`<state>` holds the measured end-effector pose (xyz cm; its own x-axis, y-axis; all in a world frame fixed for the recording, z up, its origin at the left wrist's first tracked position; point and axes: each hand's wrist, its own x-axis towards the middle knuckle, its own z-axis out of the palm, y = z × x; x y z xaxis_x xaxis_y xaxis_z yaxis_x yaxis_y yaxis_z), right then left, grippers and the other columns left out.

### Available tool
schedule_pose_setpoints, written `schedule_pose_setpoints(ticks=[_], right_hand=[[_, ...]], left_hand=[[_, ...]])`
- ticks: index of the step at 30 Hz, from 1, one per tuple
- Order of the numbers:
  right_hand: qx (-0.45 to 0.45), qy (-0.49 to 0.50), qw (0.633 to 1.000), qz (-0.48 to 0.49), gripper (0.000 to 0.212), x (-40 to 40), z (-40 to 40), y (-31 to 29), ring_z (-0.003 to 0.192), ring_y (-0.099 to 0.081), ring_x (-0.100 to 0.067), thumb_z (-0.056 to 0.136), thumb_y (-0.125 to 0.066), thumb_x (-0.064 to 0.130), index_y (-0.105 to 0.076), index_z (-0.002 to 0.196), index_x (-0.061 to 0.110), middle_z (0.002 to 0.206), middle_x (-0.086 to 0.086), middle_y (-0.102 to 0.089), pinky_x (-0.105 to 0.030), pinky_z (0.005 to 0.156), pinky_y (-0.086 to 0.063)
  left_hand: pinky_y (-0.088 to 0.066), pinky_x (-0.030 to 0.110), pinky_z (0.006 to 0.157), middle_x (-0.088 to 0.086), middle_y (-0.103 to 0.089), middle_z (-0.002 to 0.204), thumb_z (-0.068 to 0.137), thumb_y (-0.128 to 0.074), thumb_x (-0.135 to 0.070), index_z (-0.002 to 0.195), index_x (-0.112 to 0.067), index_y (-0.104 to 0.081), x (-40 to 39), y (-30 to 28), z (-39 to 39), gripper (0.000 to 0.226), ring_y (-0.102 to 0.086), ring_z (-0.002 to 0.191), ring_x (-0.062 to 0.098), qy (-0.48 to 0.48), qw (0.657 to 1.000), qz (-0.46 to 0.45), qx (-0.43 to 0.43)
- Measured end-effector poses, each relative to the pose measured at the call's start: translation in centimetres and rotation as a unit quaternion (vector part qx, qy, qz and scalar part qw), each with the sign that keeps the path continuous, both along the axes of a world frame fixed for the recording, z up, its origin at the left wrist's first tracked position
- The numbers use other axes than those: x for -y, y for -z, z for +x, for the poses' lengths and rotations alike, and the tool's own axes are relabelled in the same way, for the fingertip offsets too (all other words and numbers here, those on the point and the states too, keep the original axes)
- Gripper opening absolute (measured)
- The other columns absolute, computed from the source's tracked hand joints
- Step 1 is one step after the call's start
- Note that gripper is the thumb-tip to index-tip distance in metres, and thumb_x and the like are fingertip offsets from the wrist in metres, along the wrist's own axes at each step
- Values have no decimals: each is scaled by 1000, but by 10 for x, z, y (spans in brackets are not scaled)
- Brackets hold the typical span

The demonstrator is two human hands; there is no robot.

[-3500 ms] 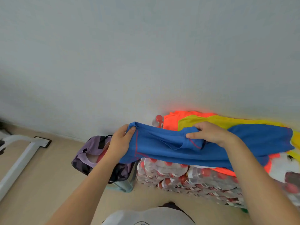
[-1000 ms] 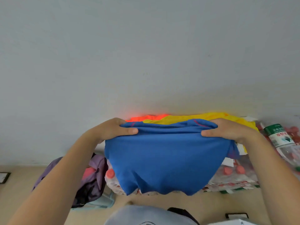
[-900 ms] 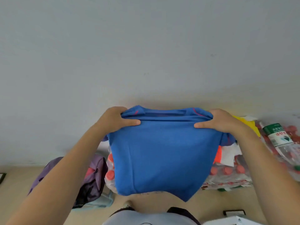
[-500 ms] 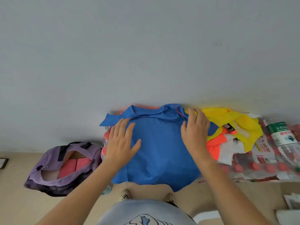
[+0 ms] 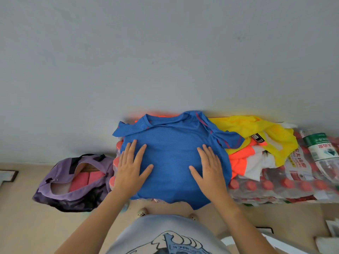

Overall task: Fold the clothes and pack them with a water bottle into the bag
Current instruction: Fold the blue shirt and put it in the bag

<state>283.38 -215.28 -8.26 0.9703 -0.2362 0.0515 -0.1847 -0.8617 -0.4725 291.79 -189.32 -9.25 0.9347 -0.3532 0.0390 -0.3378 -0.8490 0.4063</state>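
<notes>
A blue shirt (image 5: 172, 153) lies spread flat on top of stacked packs of bottled water (image 5: 275, 186), its hem hanging over the front edge. My left hand (image 5: 131, 170) presses flat on its left side and my right hand (image 5: 209, 168) presses flat on its right side, fingers straight. A yellow garment (image 5: 256, 129) and an orange and white garment (image 5: 242, 162) lie crumpled to the right. A single water bottle (image 5: 322, 153) with a green label lies at the far right. The open purple bag (image 5: 73, 182) sits on the floor to the left.
A grey wall rises right behind the stack. The beige floor runs below, with my feet near the stack's front. A dark-framed object (image 5: 7, 177) lies at the far left, and white items (image 5: 328, 235) at the lower right.
I laid the blue shirt down from a held-up position onto the bottle packs. Both hands let go of its top edge and slid down flat over the fabric.
</notes>
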Motion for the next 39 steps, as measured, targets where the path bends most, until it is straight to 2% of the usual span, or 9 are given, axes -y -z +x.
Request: schedule_pose_setpoints(ticks=[6, 14, 17, 21, 25, 29, 32, 36, 39], right_hand=[[100, 211, 972, 0, 59, 21, -10, -13, 113, -51, -38, 79, -80, 24, -54, 126, -1, 121, -21, -56, -50, 94, -44], [-63, 277, 947, 152, 35, 52, -8, -19, 64, -51, -23, 88, -69, 40, -54, 79, 10, 66, 1, -53, -36, 59, -37], [-77, 231, 950, 197, 47, 55, -11, -20, 55, -40, -22, 89, -69, 31, -44, 63, 2, 57, -6, -43, -35, 53, -25], [-33, 204, 925, 318, 42, 50, -12, -29, 61, -40, -16, 91, -67, 30, -46, 71, -1, 63, -7, -43, -33, 57, -28], [0, 196, 883, 427, 19, 45, -9, -36, 79, -59, -13, 93, -65, 31, -66, 88, 13, 82, -2, -66, -33, 72, -43], [24, 210, 865, 456, 10, 52, -6, -38, 90, -68, -9, 92, -68, 32, -72, 91, 23, 93, 7, -74, -30, 79, -52], [32, 220, 864, 453, 10, 62, -1, -39, 94, -69, -12, 90, -69, 35, -73, 89, 26, 96, 6, -75, -34, 80, -53], [70, 264, 860, 431, 8, 76, 12, -45, 104, -65, -22, 90, -69, 32, -67, 97, 29, 111, 2, -69, -44, 89, -54], [110, 244, 837, 477, 21, 83, 22, -57, 107, -63, -21, 94, -66, 20, -66, 112, 31, 125, -2, -62, -41, 91, -52]], left_hand=[[-45, 50, 90, 14, -61, 113, 82, -71, -41, 130, -7, -51, -8, -25, 7, 62, -52, 111, 38, -273, 960, -40, -45], [-37, 31, 54, 3, -56, 68, 85, -60, -59, 67, -12, -49, -27, -34, 22, 52, -56, 67, 24, -308, 938, 10, -157], [-33, 30, 53, 3, -57, 69, 85, -59, -60, 66, -12, -51, -34, -37, 21, 53, -55, 66, 25, -287, 946, 79, -128], [-33, 28, 50, 1, -57, 66, 84, -61, -60, 65, -13, -53, -33, -40, 17, 51, -56, 63, 22, -240, 953, 126, -135], [-36, 31, 54, 2, -57, 64, 83, -73, -36, 65, -9, -56, -30, -33, 12, 37, -54, 64, 22, -237, 951, -97, -174], [-35, 31, 58, -5, -49, 62, 81, -76, -30, 66, -15, -52, -38, -38, 12, 32, -43, 60, 14, -248, 858, -378, -243], [-30, 32, 53, -6, -46, 60, 66, -76, -43, 67, -23, -47, -42, -48, 20, 35, -39, 58, 15, -244, 811, -448, -286], [-58, 41, 69, 14, -73, 89, 81, -78, -30, 110, -30, -63, -51, -56, 34, 34, -71, 81, 27, -227, 767, -530, -282], [-57, 23, 63, 5, -76, 91, 92, -66, -14, 107, -20, -74, -52, -60, 47, 18, -72, 79, 12, -206, 748, -568, -275]])
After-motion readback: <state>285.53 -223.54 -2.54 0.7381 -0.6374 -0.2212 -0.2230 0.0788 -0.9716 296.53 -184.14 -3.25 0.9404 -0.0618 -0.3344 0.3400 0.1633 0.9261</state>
